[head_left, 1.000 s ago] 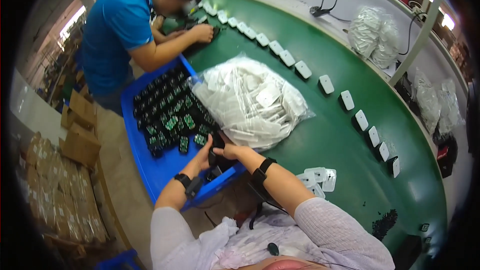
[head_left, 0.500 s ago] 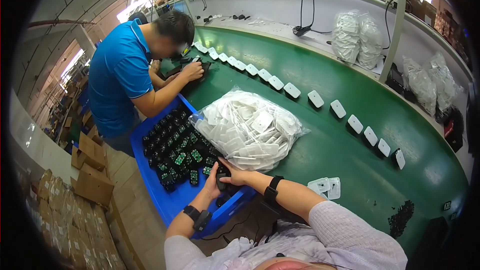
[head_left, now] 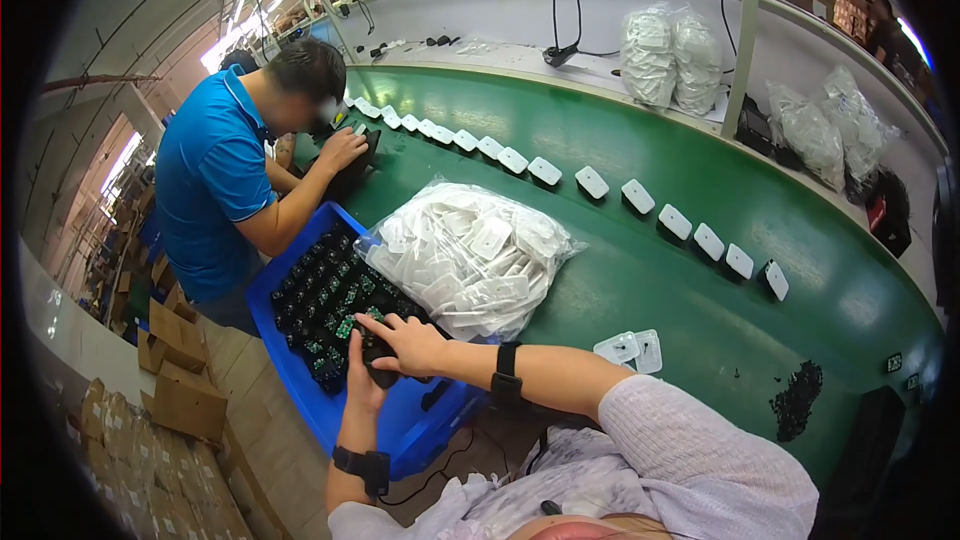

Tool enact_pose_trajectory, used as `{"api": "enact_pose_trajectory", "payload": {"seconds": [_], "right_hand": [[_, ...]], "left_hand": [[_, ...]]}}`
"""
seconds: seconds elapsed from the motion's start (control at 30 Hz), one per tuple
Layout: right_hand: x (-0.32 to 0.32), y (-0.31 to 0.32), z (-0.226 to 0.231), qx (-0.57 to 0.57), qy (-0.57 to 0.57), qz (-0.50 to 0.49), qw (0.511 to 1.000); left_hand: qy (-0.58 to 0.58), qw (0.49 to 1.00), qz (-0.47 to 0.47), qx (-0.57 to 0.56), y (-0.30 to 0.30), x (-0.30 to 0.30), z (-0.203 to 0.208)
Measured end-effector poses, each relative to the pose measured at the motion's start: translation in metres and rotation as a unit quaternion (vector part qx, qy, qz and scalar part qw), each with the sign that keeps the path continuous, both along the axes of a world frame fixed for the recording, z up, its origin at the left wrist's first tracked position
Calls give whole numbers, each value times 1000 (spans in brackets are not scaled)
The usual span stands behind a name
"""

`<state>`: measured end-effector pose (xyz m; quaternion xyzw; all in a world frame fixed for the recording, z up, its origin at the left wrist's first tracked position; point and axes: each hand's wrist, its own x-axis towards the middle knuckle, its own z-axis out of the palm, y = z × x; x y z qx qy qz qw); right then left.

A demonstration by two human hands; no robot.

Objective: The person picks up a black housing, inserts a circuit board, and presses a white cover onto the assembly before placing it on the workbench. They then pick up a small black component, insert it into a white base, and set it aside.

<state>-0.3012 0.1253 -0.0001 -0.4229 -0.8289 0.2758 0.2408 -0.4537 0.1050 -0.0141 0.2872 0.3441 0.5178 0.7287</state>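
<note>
A blue bin [head_left: 330, 410] at the near edge of the green belt holds several small black parts with green circuit boards [head_left: 325, 300]. Both my hands are in the bin's near end. My left hand [head_left: 358, 380] grips a small black part [head_left: 381, 373] from below. My right hand [head_left: 412, 342] rests on top of the same part, fingers spread over it. Each wrist wears a black band. Just right of the bin lies a clear plastic bag full of white plastic covers [head_left: 470, 255].
A person in a blue shirt [head_left: 215, 180] works at the belt's far-left end. A row of white covers [head_left: 640, 198] runs along the green conveyor [head_left: 700, 140]. Two loose white covers [head_left: 630, 348] and a pile of black bits [head_left: 797, 398] lie nearby. Cardboard boxes [head_left: 180, 380] are stacked on the floor, left.
The view has tilted and shifted. My hands stay in the bin's near end, and the right hand now lies flatter over the black part. The person in blue keeps working.
</note>
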Motion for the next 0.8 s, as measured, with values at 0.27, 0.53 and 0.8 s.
{"api": "enact_pose_trajectory", "payload": {"seconds": [0.27,0.53,0.8], "right_hand": [[25,-8,79,124,21,-41,991],[177,-52,124,152,-54,-262,951],[357,-232,121,127,-56,-559,817]], "left_hand": [[-48,992,10,118,10,21,66],[-56,970,-222,81,20,193,121],[-46,860,-507,47,-78,436,117]]}}
